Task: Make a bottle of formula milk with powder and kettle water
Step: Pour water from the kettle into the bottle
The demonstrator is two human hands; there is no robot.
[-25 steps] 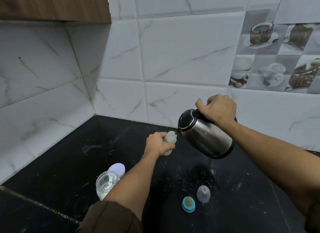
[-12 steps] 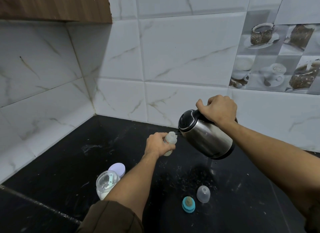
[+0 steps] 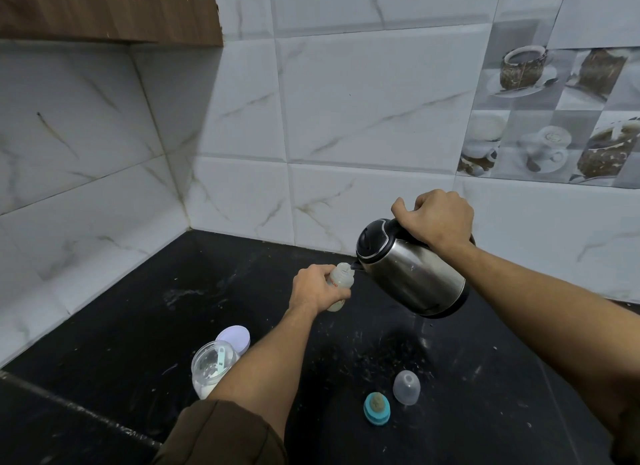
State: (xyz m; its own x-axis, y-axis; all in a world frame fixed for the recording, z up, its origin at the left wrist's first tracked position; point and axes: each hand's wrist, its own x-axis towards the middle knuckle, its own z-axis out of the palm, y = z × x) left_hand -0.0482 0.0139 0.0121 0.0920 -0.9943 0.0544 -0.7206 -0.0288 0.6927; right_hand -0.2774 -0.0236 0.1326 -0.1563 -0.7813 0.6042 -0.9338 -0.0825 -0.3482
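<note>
Left hand [image 3: 317,288]: fingers curled round small bottle [image 3: 341,283], mouth up at kettle spout.
Right hand [image 3: 434,219]: clenched on handle of steel kettle [image 3: 412,277] — tipped left, spout touching bottle mouth.
Powder jar [image 3: 211,369]: open, scoop [image 3: 220,359] inside, lilac lid [image 3: 233,338] just behind.
Black counter [image 3: 138,309], front: 2 loose parts — teal teat ring [image 3: 376,408], clear cap [image 3: 406,387], side by side.

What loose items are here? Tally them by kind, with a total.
Steel kettle with black lid: 1
Small translucent plastic baby bottle: 1
Clear powder jar: 1
Pale green scoop: 1
Lids and caps: 3 (lilac round lid, clear dome cap, teal teat ring)
Total: 7
</note>
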